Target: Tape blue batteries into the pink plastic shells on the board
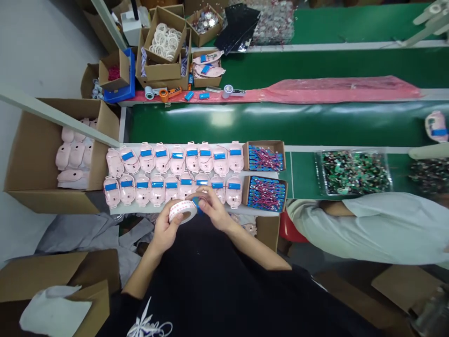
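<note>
My left hand point(166, 226) is wrapped round a roll of white tape point(183, 211) printed with small reddish marks. Beside it, my right hand point(213, 208) has its fingers bent round something blue point(198, 206), partly hidden, right at the roll's edge. Just past my hands, two rows of pale pink plastic housings point(171, 187) lie on a white board. Most bear a blue battery pack point(161, 154) with thin red wires. At the right end of the rows stand two cardboard boxes of blue batteries with red wires point(265, 193).
A large carton of pink housings point(52, 154) stands at left. Across the green conveyor belt point(196, 122) are tape rolls point(228, 91), pink film point(333, 90) and parts boxes point(164, 70). A bag of circuit boards point(356, 172) lies at right, near a co-worker's pale sleeve point(372, 229).
</note>
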Tool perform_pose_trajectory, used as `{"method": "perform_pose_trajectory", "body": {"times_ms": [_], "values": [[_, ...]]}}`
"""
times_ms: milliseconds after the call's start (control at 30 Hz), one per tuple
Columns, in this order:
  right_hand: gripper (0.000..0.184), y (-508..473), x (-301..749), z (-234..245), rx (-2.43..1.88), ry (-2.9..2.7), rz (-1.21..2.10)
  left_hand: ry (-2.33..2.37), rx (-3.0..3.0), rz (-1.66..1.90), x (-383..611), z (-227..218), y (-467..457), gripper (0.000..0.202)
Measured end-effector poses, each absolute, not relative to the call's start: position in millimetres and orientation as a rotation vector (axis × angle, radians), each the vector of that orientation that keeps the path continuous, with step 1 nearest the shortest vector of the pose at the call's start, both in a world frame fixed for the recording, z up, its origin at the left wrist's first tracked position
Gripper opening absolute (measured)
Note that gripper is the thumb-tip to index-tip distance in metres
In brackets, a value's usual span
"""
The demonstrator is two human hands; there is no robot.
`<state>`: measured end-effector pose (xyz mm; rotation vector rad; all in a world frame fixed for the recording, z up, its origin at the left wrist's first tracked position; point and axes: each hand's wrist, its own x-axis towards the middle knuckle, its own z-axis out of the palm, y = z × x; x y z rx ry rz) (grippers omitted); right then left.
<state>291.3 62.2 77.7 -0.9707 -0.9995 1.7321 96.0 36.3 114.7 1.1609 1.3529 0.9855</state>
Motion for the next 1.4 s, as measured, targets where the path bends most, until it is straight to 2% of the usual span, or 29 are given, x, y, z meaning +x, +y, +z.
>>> {"method": "perform_pose_trajectory", "body": {"times_ms": [100,167,367,533,667,767,967,1167,1400], "values": [[0.059,74,258,72,-0.865,-0.999,2.01,1.352,1.08,1.014,42,103,48,0.042],[0.058,76,217,67,-0.88,-0.934,2.047,1.329,0.978,1.046,5,94,55,0.046],[0.055,96,60,51,-0.951,-0.539,1.826,1.356,0.641,1.3,-96,73,69,0.048],[0.046,215,18,19,-1.042,-0.632,1.44,1.424,0.429,1.399,-179,60,60,0.041],[0.048,296,-27,-37,-1.236,-1.057,1.426,1.411,0.305,1.377,-238,47,54,0.042],[0.05,320,-91,-72,-1.426,-1.665,1.438,1.442,0.251,1.432,-269,38,55,0.044],[0.047,348,-185,-109,-1.443,-2.831,1.029,1.602,0.167,1.455,-313,25,42,0.039],[0.052,360,-207,-137,-1.391,-3.116,0.818,1.66,-0.005,1.491,-347,7,26,0.038],[0.05,353,-221,-139,-1.373,-3.239,0.753,1.619,-0.068,1.455,-357,-6,43,0.046]]}}
